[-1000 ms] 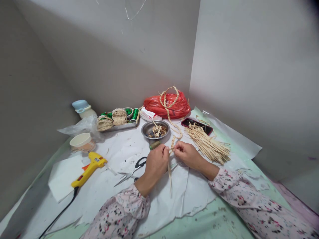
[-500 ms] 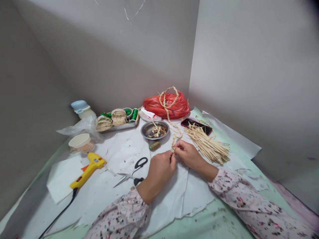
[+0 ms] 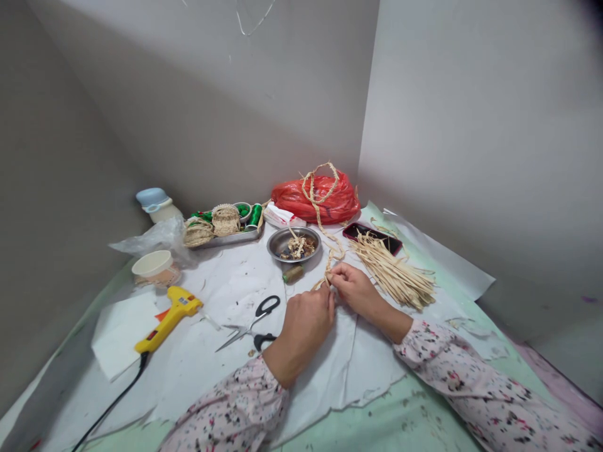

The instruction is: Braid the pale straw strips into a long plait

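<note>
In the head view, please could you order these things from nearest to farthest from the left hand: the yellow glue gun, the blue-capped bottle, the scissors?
From the left hand:
1. Scissors: nearest, just to its left.
2. Yellow glue gun: farther left, past the scissors.
3. Blue-capped bottle: farthest, at the back left.

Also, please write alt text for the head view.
A left hand and right hand hold a pale straw braid, trailing onto a red plastic bag. Nearby lie a pale straw bundle, black-handled scissors and a yellow glue gun.
</note>
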A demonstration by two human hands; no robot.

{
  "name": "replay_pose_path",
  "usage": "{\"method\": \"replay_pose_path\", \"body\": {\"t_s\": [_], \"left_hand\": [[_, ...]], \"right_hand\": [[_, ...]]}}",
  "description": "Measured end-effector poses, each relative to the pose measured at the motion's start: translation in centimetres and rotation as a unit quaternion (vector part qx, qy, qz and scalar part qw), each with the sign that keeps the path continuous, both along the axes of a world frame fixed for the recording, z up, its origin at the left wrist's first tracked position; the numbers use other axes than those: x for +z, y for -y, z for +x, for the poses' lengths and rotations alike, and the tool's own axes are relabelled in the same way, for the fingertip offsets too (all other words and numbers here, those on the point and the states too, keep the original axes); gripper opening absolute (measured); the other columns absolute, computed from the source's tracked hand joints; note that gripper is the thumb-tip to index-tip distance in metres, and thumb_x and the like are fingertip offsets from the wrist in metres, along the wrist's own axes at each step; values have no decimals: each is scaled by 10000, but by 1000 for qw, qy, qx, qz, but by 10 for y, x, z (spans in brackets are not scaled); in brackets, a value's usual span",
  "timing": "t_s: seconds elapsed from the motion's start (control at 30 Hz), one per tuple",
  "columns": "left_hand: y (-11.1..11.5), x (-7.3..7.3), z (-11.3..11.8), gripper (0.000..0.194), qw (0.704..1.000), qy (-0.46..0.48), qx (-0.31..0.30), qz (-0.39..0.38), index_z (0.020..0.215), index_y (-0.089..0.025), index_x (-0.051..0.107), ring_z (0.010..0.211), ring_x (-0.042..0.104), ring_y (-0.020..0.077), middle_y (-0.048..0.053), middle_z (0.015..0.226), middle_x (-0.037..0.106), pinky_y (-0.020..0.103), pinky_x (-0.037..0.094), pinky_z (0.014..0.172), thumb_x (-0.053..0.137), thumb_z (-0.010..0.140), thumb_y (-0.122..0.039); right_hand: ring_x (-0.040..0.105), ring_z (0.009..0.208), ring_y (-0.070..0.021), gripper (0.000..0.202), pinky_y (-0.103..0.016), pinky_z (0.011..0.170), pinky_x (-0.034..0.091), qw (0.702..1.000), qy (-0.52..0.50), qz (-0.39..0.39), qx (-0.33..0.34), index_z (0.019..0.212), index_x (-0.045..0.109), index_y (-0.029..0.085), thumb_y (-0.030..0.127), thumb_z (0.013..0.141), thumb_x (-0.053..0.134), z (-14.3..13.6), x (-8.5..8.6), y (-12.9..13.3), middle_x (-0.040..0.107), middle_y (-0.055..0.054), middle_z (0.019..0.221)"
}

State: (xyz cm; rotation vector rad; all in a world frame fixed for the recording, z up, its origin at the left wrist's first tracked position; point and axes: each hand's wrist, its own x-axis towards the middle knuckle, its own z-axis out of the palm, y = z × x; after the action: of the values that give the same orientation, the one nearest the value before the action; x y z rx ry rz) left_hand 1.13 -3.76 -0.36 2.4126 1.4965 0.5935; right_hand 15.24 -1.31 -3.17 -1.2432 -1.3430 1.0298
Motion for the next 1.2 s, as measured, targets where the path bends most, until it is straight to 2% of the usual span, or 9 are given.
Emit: {"method": "replay_pose_path", "body": {"t_s": [0.2, 0.3, 0.47, 0.63, 0.73, 0.83, 0.93, 1.07, 1.2], "left_hand": [[-1, -6, -1, 289, 999, -16, -15, 24, 830, -168, 652, 604, 605, 223, 140, 720, 670, 301, 332, 612, 420, 918, -317], [0, -7, -1, 322, 998, -48, -26, 33, 834, -167, 660, 605, 616, 230, 148, 744, 687, 302, 329, 595, 391, 929, -315], [2, -1, -1, 292, 997, -58, -32, 28, 870, -177, 677, 630, 611, 207, 108, 774, 705, 287, 323, 585, 400, 906, -261], [-7, 9, -6, 341, 994, 96, -31, -36, 709, -175, 654, 574, 532, 143, 26, 618, 623, 253, 324, 568, 418, 896, -335], [-16, 11, -12, 322, 971, 234, 36, -34, 763, -180, 628, 603, 526, 138, -8, 618, 582, 240, 358, 595, 421, 895, -388], [-24, 7, -15, 226, 958, 281, 47, -40, 807, -188, 585, 649, 530, 136, -14, 697, 587, 235, 383, 618, 473, 866, -376], [-27, 0, -12, 194, 943, 312, 24, -113, 842, -190, 546, 649, 542, 138, -5, 727, 593, 235, 403, 595, 503, 846, -379], [-26, -8, -7, 282, 884, 357, -26, -302, 855, -192, 510, 517, 545, 135, -21, 626, 551, 229, 396, 482, 456, 860, -468], [-28, -9, -8, 342, 867, 355, -28, -349, 799, -189, 507, 352, 364, 73, -87, 511, 392, 196, 236, 372, 482, 831, -529]], "right_hand": [[311, 388, -73, 146, -219, 396, 235, 991, -116, -56, 34, 735, 525, 193, 331, 763, 563, -5, 9, 4, 452, 75, 492], [297, 369, -65, 123, -217, 378, 207, 986, -143, -67, 48, 717, 516, 192, 304, 756, 545, -7, 13, 6, 453, 76, 476], [321, 362, -51, 100, -204, 359, 203, 979, -183, -74, 50, 766, 490, 200, 264, 717, 549, -5, 6, 2, 524, 70, 555], [314, 368, -40, 139, -196, 360, 197, 983, -170, -67, 10, 783, 501, 191, 286, 704, 565, 2, 1, -3, 508, 78, 574], [302, 370, -43, 129, -204, 362, 185, 986, -151, -73, 13, 766, 508, 189, 296, 712, 556, 4, 4, -3, 494, 78, 565], [295, 373, -50, 106, -211, 365, 178, 988, -124, -79, 40, 719, 502, 191, 286, 723, 548, 3, 8, 0, 468, 77, 533], [274, 362, -54, 119, -212, 362, 169, 989, -103, -79, 66, 696, 498, 193, 286, 740, 558, 1, 10, 3, 428, 86, 492], [375, 399, -71, 143, -208, 398, 251, 985, -108, -76, 112, 725, 504, 193, 307, 757, 583, 0, 9, 4, 489, 67, 519], [332, 400, -62, 141, -206, 401, 231, 991, -56, -71, 102, 710, 527, 186, 303, 768, 580, 3, 9, 5, 471, 76, 522]]}}
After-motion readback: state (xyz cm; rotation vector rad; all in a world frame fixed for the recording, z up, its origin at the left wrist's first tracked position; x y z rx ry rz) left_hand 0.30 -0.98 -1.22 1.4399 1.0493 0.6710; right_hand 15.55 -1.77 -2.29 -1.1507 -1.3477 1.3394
